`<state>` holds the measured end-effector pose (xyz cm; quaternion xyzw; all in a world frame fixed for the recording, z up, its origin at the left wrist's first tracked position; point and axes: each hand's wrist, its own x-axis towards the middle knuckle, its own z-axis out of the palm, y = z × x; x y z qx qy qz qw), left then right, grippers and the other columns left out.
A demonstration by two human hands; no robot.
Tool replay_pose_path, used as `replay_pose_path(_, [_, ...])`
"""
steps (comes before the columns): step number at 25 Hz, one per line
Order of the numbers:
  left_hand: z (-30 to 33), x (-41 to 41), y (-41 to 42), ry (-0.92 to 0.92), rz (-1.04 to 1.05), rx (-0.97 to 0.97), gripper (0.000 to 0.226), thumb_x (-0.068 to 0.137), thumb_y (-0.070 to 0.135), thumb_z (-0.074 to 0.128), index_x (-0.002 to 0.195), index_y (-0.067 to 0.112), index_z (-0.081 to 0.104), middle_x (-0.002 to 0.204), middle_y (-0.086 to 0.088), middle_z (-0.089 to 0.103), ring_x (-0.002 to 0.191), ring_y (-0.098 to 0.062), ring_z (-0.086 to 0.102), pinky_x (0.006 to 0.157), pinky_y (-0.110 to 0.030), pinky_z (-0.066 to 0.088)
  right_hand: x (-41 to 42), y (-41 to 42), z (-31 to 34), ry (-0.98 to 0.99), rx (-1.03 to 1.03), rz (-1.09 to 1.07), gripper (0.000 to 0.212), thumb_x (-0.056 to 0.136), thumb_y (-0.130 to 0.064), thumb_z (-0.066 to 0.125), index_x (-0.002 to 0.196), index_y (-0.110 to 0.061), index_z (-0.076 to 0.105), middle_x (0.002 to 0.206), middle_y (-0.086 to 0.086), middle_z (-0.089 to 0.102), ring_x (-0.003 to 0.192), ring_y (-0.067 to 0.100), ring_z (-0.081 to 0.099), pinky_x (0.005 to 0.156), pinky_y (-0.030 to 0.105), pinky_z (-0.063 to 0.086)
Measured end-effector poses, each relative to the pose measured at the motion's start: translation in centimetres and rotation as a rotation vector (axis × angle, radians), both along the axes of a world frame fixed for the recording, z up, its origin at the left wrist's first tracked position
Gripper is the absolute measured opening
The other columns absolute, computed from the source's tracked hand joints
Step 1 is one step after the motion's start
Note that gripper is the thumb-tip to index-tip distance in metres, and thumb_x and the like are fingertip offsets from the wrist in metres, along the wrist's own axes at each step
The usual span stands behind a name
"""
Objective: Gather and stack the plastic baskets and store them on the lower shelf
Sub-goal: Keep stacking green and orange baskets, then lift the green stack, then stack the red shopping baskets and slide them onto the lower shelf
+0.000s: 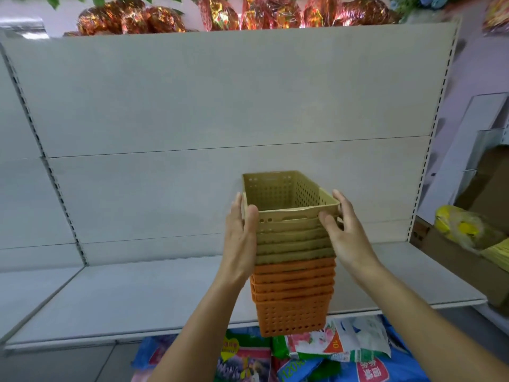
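Baskets stacked, shelving still to do

Stack of baskets (293, 257) is already nested into one column; tan baskets (289, 213) on top, orange baskets (293, 299) below; we count roughly five of each but the rims blur together, so no firm count. We hold the column between both hands, in the air in front of the lower shelf (137, 296); its bottom edge hangs past the shelf's front lip, over the packets (330, 354) lying on the floor below, so we judge it not yet set down.

Left hand (241, 238) presses flat against the stack's left side, thumb on the front face near the top rim, fingers (237, 201) fairly straight along the side wall; right hand (345, 232) cups the right side, thumb on the front corner, fingers curled partly round behind the rim; both hands carry the load by squeezing inward.

Progress as we read it: gathering and stacking look done, unless more baskets sit out of view; we see none loose on the shelf; what is left is moving the column forward over the shelf board, lowering it, releasing. Shelf back panel (220, 106) is bare; foil-wrapped goods (132, 19) sit on top of the unit; a cardboard box (468, 244) with yellow items stands at right.
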<state>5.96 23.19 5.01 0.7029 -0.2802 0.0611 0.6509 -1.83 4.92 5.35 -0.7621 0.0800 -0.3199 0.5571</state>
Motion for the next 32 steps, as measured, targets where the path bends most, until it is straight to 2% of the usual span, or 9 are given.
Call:
replay_pose_path(1, [-0.9,0.0,0.0,-0.034,-0.003,-0.004,0.065,0.095,0.057,0.044,0.154,0.039,0.023,0.159,0.005,0.035,0.145,-0.010,0.034,0.119,-0.045,0.031,0.1,0.1,-0.4,-0.027,-0.022,0.017,0.060,0.094,-0.048,0.047,0.147,-0.042,0.020,0.152,-0.008,0.034,0.136,0.014,0.036,0.109,0.043,0.036])
replay_pose_path(4, [-2.3,0.6,-0.2,-0.092,-0.034,-0.021,0.068,0.094,0.047,0.053,0.152,0.046,0.018,0.151,0.003,0.044,0.139,-0.015,0.045,0.114,-0.050,0.039,0.4,-0.1,-0.5,-0.047,-0.040,0.084,0.065,0.093,-0.043,0.048,0.149,-0.039,0.015,0.149,-0.008,0.037,0.129,0.009,0.039,0.103,0.033,0.038])
replay_pose_path(9, [-2.3,-0.8,0.9,-0.103,0.075,0.128,0.068,0.099,0.039,0.049,0.157,0.038,0.012,0.157,0.009,0.038,0.142,-0.007,0.039,0.116,-0.042,0.036,0.3,1.5,-1.9,-0.048,-0.086,-0.074,0.067,0.096,-0.036,0.050,0.151,-0.035,0.012,0.157,-0.004,0.027,0.139,0.009,0.029,0.113,0.037,0.029])
replay_pose_path(13, [-7.2,-4.8,5.1,-0.089,0.163,0.310,0.063,0.099,0.042,0.050,0.155,0.029,0.024,0.157,0.011,0.037,0.142,-0.004,0.037,0.117,-0.034,0.033,-2.2,7.3,-7.3,-0.096,-0.273,-0.206,0.067,0.091,-0.030,0.049,0.151,-0.021,0.020,0.160,0.004,0.015,0.146,0.012,0.012,0.118,0.037,0.017])
replay_pose_path(15, [-10.3,-7.1,8.3,-0.027,0.243,0.332,0.054,0.098,0.042,0.051,0.149,0.029,0.037,0.148,0.012,0.050,0.135,-0.002,0.044,0.113,-0.030,0.036,-3.8,11.2,-10.6,-0.089,-0.341,-0.096,0.059,0.090,-0.031,0.047,0.146,-0.021,0.033,0.157,0.002,0.023,0.145,0.011,0.018,0.116,0.040,0.024])
replay_pose_path(21, [-17.5,-10.4,22.1,0.247,0.422,0.315,0.050,0.088,0.053,0.048,0.128,0.026,0.062,0.116,0.012,0.070,0.111,-0.001,0.064,0.098,-0.037,0.051,-4.6,23.8,-17.9,0.109,-0.428,0.232,0.045,0.089,-0.033,0.044,0.131,-0.020,0.055,0.134,-0.008,0.055,0.123,0.009,0.051,0.102,0.028,0.042])
replay_pose_path(24, [-19.5,-10.9,31.0,0.287,0.499,0.437,0.046,0.090,0.050,0.050,0.127,0.028,0.062,0.114,0.013,0.072,0.108,-0.004,0.067,0.094,-0.034,0.053,-3.6,31.4,-19.9,0.216,-0.476,0.289,0.039,0.089,-0.028,0.048,0.126,-0.021,0.058,0.128,-0.002,0.061,0.119,0.011,0.050,0.094,0.022,0.039])
replay_pose_path(27, [-21.2,-11.2,41.4,0.304,0.571,0.641,0.034,0.095,0.037,0.055,0.128,0.028,0.061,0.118,0.014,0.071,0.110,-0.007,0.066,0.092,-0.031,0.052,-2.5,40.2,-22.0,0.351,-0.578,0.383,0.034,0.092,-0.024,0.054,0.126,-0.025,0.056,0.128,-0.005,0.059,0.120,0.017,0.051,0.086,0.028,0.041])
replay_pose_path(32, [-22.8,-11.9,55.6,0.468,0.624,0.741,0.035,0.093,0.043,0.052,0.123,0.030,0.064,0.110,0.011,0.075,0.103,-0.011,0.069,0.090,-0.035,0.054,-0.7,53.8,-24.3,0.476,-0.562,0.547,0.032,0.092,-0.026,0.053,0.124,-0.027,0.058,0.128,-0.008,0.061,0.117,0.018,0.057,0.092,0.032,0.044])
